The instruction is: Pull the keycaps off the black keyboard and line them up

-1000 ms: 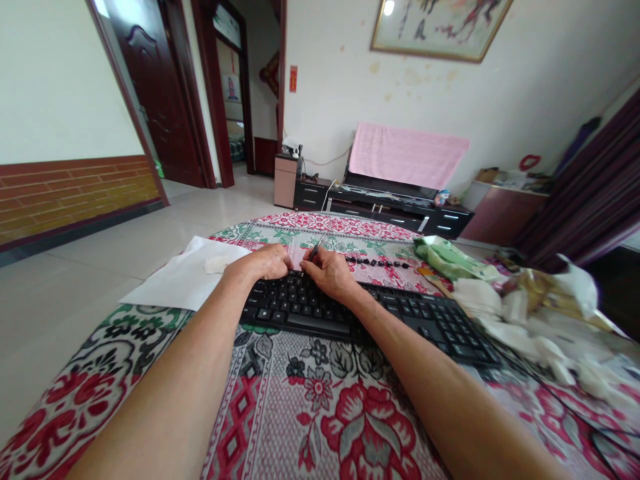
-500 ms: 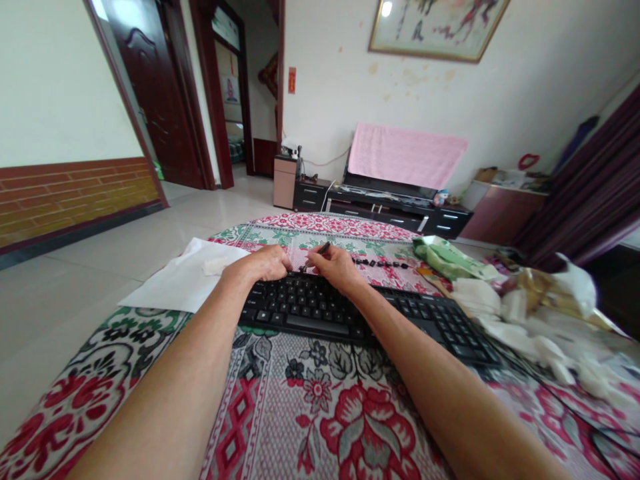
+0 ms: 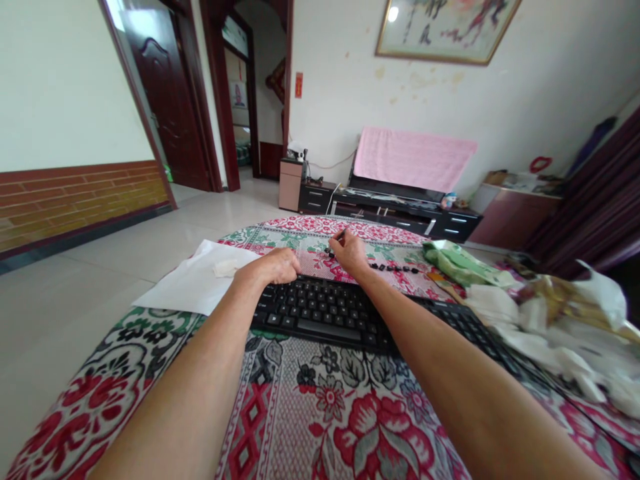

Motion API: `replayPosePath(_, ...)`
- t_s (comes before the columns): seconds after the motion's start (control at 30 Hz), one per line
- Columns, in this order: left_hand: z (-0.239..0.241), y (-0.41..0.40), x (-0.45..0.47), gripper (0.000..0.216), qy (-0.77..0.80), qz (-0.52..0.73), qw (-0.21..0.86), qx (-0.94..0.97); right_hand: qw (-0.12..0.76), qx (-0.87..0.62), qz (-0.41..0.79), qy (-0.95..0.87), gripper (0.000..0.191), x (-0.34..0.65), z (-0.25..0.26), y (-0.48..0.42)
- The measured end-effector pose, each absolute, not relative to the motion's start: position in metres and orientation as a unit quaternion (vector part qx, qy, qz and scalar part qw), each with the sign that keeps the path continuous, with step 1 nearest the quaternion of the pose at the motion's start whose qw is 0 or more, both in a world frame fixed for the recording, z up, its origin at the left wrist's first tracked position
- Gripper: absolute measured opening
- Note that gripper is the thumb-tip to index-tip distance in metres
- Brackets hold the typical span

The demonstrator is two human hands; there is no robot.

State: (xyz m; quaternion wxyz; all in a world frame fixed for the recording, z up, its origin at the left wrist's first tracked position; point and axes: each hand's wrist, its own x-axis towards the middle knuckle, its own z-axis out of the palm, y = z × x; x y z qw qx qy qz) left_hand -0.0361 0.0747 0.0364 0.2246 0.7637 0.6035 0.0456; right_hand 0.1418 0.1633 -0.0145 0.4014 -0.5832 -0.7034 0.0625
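Note:
A black computer keyboard lies across the patterned tablecloth. My left hand is closed, its curled fingers gripping the keyboard's far left edge. Beyond the keyboard's far edge, my right hand pinches a slim dark pen-like tool, whose lower end is hidden by the fingers. Small black keycaps are just left of my right fingertips. Farther right, several more keycaps form a row on the cloth. My right forearm crosses over the keyboard and covers part of it.
White paper with a small pale scrap lies left of the keyboard. On the right are a green bag, crumpled white and brown wrappings and a black cable. The table's rounded far edge faces a low black cabinet.
My right hand has moved from the keyboard's upper edge out over the cloth beyond it, carrying the tool. My left hand stays at the keyboard's edge. The view has shifted slightly.

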Motion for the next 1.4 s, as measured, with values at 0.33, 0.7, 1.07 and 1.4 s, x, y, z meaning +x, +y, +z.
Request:
replayPosePath(0.33,0.036,0.074,-0.037,0.038,0.604,0.05,0.237,0.759,0.369,-0.591,0.073,-0.714,0.016,0.142,-0.018,0.165)
replayPosePath(0.7,0.038,0.075,-0.036,0.045,0.607,0.023,0.228,0.761,0.386,-0.573,0.079,-0.719,0.016,0.141,-0.024,0.169)
replayPosePath(1.07,0.03,0.082,-0.049,0.036,0.572,0.047,0.247,0.781,0.404,-0.529,0.181,-0.724,0.009,0.127,0.006,0.137)
replayPosePath(1.4,0.019,0.094,-0.061,0.035,0.57,0.044,0.248,0.782,0.403,-0.426,0.296,-0.754,0.015,0.113,-0.015,0.097)
